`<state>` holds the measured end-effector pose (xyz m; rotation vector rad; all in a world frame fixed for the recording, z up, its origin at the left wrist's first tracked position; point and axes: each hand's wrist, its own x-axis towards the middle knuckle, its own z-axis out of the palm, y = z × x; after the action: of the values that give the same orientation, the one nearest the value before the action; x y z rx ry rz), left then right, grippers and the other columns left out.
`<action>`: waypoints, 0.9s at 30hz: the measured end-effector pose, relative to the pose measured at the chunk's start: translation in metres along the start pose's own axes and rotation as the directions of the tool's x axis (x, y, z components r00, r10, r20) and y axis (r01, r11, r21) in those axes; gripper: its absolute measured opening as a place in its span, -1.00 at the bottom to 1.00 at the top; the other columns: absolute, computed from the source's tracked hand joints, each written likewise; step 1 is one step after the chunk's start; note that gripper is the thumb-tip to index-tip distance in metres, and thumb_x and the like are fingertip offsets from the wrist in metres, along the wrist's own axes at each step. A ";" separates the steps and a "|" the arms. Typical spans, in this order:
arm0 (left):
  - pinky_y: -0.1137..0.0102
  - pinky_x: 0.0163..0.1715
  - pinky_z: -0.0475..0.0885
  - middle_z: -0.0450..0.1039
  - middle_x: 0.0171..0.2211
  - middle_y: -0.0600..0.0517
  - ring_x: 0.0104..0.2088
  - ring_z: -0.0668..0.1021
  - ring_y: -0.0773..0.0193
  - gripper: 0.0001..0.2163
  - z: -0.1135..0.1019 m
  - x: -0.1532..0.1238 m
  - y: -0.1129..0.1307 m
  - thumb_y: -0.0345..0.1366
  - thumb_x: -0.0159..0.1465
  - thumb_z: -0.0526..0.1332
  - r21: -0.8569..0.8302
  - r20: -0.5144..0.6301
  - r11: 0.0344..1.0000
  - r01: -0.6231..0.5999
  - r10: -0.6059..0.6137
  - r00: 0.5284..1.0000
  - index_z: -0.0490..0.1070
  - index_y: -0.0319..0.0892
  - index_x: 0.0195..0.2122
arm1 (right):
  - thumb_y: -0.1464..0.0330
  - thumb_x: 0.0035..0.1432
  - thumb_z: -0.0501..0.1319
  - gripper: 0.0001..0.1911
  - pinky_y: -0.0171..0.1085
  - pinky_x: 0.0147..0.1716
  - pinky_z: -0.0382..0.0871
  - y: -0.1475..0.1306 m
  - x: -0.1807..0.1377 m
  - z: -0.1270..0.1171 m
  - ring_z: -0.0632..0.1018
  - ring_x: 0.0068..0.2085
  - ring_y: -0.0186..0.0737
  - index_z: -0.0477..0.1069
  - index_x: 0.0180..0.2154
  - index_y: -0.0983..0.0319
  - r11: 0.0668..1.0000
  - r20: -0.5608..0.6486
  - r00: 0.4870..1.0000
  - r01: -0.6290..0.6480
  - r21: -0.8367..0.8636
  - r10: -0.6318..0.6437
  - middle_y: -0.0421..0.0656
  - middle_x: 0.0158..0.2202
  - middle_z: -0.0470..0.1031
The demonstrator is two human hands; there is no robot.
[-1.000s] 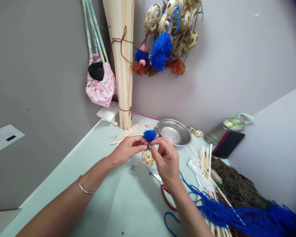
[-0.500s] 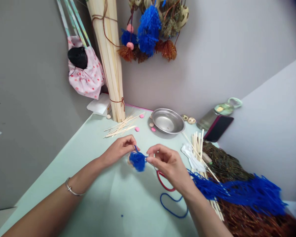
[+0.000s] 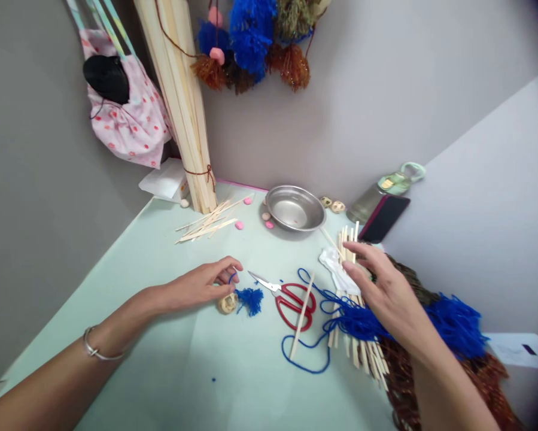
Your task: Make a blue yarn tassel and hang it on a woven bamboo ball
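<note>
My left hand (image 3: 203, 282) rests low on the pale green table (image 3: 170, 359), fingers curled loosely over a blue yarn loop joined to a small woven cane ball (image 3: 228, 303) and a blue pompom (image 3: 251, 299) lying on the table. My right hand (image 3: 383, 287) hovers, fingers spread and holding nothing, above a bundle of bamboo strips (image 3: 353, 311) and a mass of blue yarn (image 3: 448, 320). Red-handled scissors (image 3: 289, 297) lie between the hands, with a bamboo stick (image 3: 301, 316) across the handles.
A steel bowl (image 3: 294, 208), pink beads (image 3: 239, 225), loose bamboo slivers (image 3: 206, 224) and a tall tied bundle of strips (image 3: 183, 102) stand at the back. A dark phone (image 3: 383, 218) leans right; a pink pouch (image 3: 125, 120) and tassel ornaments (image 3: 251, 42) hang on the wall.
The pompom and cane ball went from held up between both hands down onto the table. My right hand let go and swung right over the bamboo strips. The view tilted down.
</note>
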<state>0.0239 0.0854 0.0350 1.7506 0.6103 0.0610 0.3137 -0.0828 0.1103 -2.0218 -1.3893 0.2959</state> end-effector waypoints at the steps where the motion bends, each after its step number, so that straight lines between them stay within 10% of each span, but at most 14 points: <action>1: 0.28 -0.07 0.39 0.45 -0.09 -0.04 -0.09 0.50 0.19 -0.67 -0.001 0.000 0.001 -0.18 0.25 0.15 0.015 -0.014 1.000 0.004 -0.004 1.000 0.27 -0.06 0.04 | 0.07 0.21 0.13 -0.61 -0.11 -0.09 0.39 0.010 -0.003 -0.005 0.51 -0.04 0.01 0.43 -0.06 0.15 0.994 0.012 1.000 0.013 -0.113 -0.012 -0.04 -0.03 0.49; 5: 0.26 -0.01 0.37 0.45 -0.07 -0.05 -0.03 0.48 0.16 -0.72 -0.006 0.001 0.006 -0.18 0.26 0.15 0.036 -0.020 0.998 -0.055 0.056 0.998 0.34 -0.09 -0.02 | 0.13 0.25 0.08 -0.70 -0.20 -0.32 0.41 0.049 -0.019 -0.022 0.57 -0.30 -0.09 0.48 -0.30 0.16 0.961 0.171 0.983 -0.010 -0.277 0.060 -0.11 -0.28 0.57; 10: 0.31 -0.04 0.36 0.48 -0.13 -0.03 -0.08 0.49 0.20 -0.81 -0.008 0.004 0.016 -0.23 0.28 0.14 0.066 0.005 0.987 -0.143 0.143 0.990 0.43 -0.10 -0.12 | 0.20 0.23 0.08 -0.72 -0.14 -0.21 0.44 0.070 -0.032 -0.011 0.57 -0.16 -0.01 0.51 -0.22 0.16 0.925 0.231 0.973 0.072 -0.372 0.017 -0.05 -0.18 0.55; 18: 0.42 -0.27 0.36 0.50 -0.17 -0.01 -0.21 0.51 0.26 -0.83 -0.002 0.009 0.040 -0.26 0.30 0.12 0.130 0.039 0.971 -0.203 0.199 0.979 0.46 -0.08 -0.16 | 0.10 0.14 0.23 -0.75 -0.29 -0.57 0.32 0.065 -0.064 -0.001 0.50 -0.50 -0.19 0.40 -0.41 0.12 0.867 0.204 0.978 0.066 -0.494 0.042 -0.21 -0.46 0.47; 27: 0.37 -0.12 0.42 0.45 -0.04 -0.04 -0.15 0.54 0.26 -0.65 0.059 0.033 0.073 -0.40 0.24 0.14 -0.071 0.201 0.931 -0.357 0.364 0.909 0.34 -0.07 0.06 | 0.40 0.26 0.16 -0.83 -0.31 -0.34 0.46 0.004 -0.091 0.024 0.59 -0.31 -0.20 0.47 -0.14 0.12 0.931 0.100 0.949 0.312 -0.190 -0.298 -0.14 -0.29 0.56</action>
<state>0.1000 0.0369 0.0762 1.7911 0.1237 0.1397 0.2663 -0.1555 0.0737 -1.9290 -1.8147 0.0891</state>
